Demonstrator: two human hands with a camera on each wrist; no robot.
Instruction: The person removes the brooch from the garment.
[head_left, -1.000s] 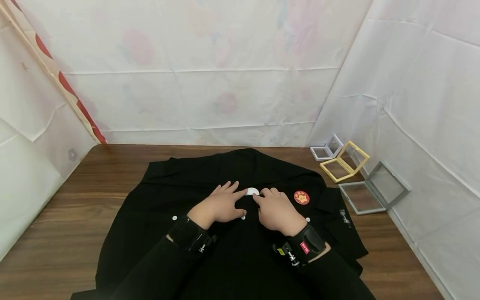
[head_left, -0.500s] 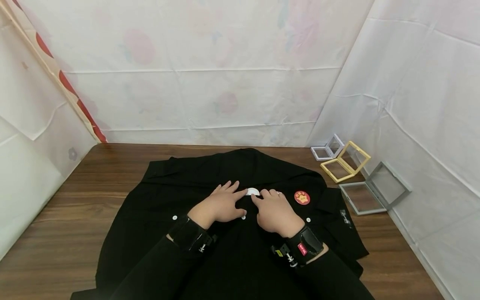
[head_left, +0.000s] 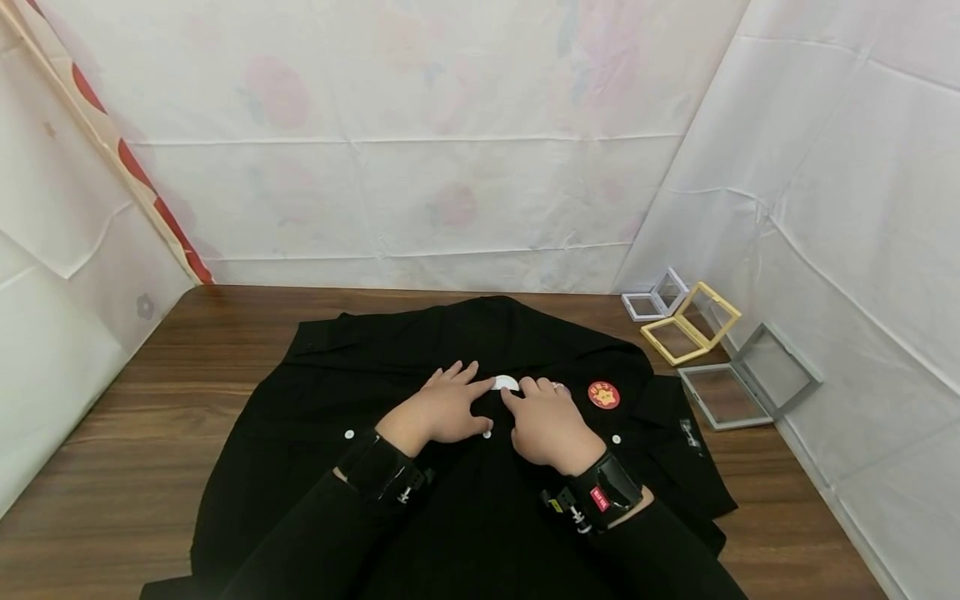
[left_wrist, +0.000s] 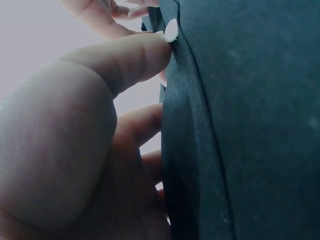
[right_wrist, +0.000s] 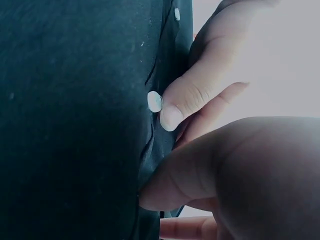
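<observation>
A black shirt point(head_left: 420, 517) lies spread out, with white buttons and a round red patch point(head_left: 603, 395) bearing a yellow figure. My left hand point(head_left: 441, 408) rests on its middle with fingers spread. The left thumb tip touches beside a white button point(head_left: 487, 434), also visible in the left wrist view. Opposite, my right hand point(head_left: 549, 421) presses the cloth with slightly bent fingers. Between the two hands shows a white half-round piece point(head_left: 506, 382), its lower part not visible. In the right wrist view the right thumb point(right_wrist: 170, 190) presses against the cloth.
To the right stand three open hinged frames: a small white one point(head_left: 642, 307), a yellow one point(head_left: 673, 340) and a larger grey one point(head_left: 725, 396). White sheeting point(head_left: 420, 200) encloses the wooden table point(head_left: 112, 467) at the back and sides.
My right hand has shifted very slightly to the left on the shirt. The left hand and the shirt stay as they were.
</observation>
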